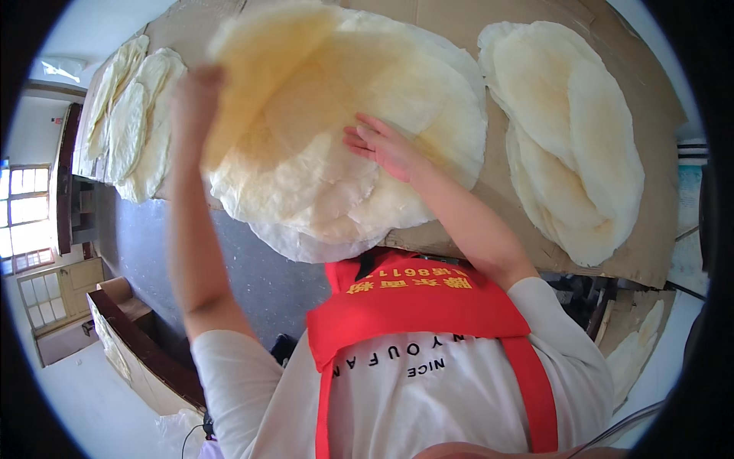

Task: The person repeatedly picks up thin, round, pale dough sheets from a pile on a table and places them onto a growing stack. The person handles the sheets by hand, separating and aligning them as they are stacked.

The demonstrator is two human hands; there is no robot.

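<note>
My left hand (202, 86), blurred by motion, is raised in a fist at the left edge of a thin, pale yellow flatbread sheet (264, 74). That sheet is lifted and blurred, and the fingers look closed on its rim. Below it lies a broad pile of large round flatbreads (321, 195), thin and translucent with ragged edges. My right hand (385, 146) is over the middle of this pile, fingers extended and holding nothing. Whether its fingertips touch the top sheet is hard to tell. The pile's near edge overhangs the table towards my red apron (413, 310).
Brown cardboard (493, 212) covers the table. Folded flatbreads (573, 137) lie to the right, and more folded flatbreads (140, 120) at the far left. A dark-edged bench (149, 350) stands at the lower left on the grey floor (269, 275). More sheets (633, 350) lie at the lower right.
</note>
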